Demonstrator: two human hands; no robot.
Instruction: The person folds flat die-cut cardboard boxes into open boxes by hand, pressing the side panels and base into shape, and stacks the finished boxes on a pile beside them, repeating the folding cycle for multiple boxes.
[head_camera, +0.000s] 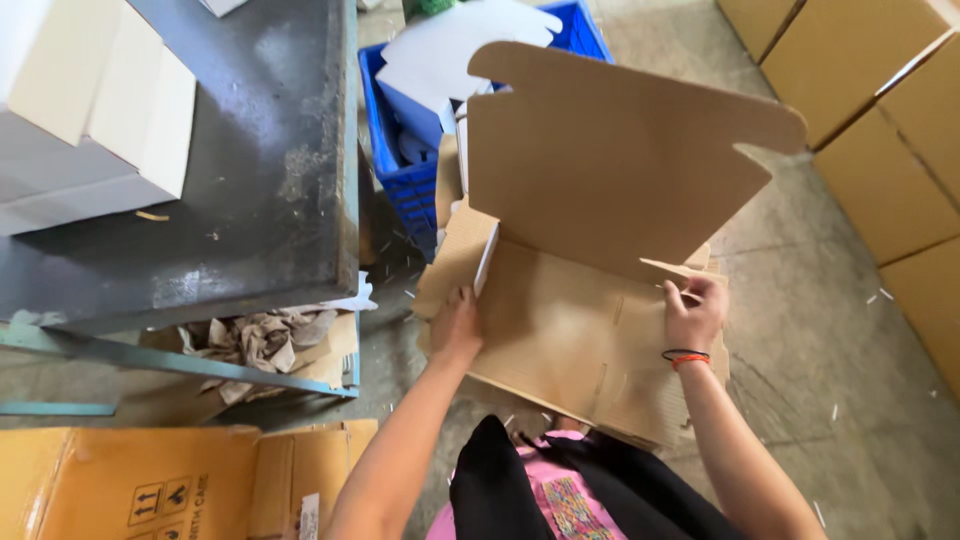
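A flat brown cardboard box blank (570, 320) lies across my lap, its large lid flap (610, 150) standing upright at the far side. My left hand (457, 325) presses on the left side flap, which has a white inner face (486, 262) and is folded partly up. My right hand (693, 312) pinches a small tab at the blank's right edge; a black and an orange band circle that wrist.
A dark grey worktable (270, 180) stands to the left with white boxes (90, 110) on it and crumpled paper (260, 340) beneath. A blue crate (400, 150) with white sheets sits ahead. Stacked brown cartons (880, 120) line the right; a yellow carton (150, 480) lies at lower left.
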